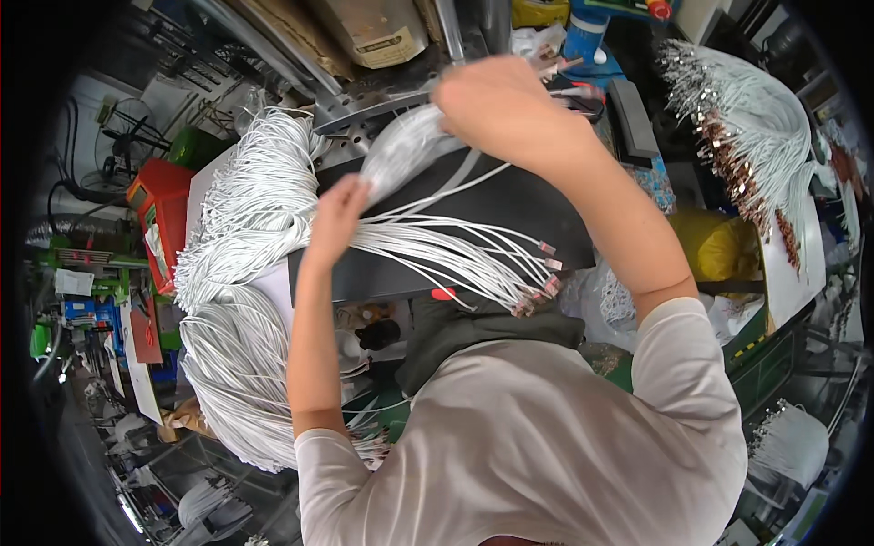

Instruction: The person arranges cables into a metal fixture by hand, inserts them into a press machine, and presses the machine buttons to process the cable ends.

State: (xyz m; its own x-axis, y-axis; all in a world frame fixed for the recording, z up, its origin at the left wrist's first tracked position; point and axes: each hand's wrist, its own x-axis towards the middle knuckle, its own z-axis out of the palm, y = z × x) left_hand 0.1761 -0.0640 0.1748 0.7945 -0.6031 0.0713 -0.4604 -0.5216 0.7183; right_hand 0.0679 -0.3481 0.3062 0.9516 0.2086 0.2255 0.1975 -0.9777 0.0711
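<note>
A bundle of white cables (401,153), blurred by motion, stretches between my two hands over the black work surface (546,209). My left hand (335,221) is closed round the bundle's lower left end. Higher up and to the right, my right hand (496,102) is closed on the other end, its fingertips mostly hidden from above. Small connector ends stick out just beyond the right hand. Below, more white cables (428,244) fan out to the right across the black surface, with clear and reddish connectors (539,289) at their tips.
Large heaps of white cable (259,182) lie left of my left arm and hang over the edge (241,364). A metal machine frame (382,114) stands ahead. A red bin (155,218) is at left, a yellow bag (710,246) at right, near another hanging cable bundle (756,118).
</note>
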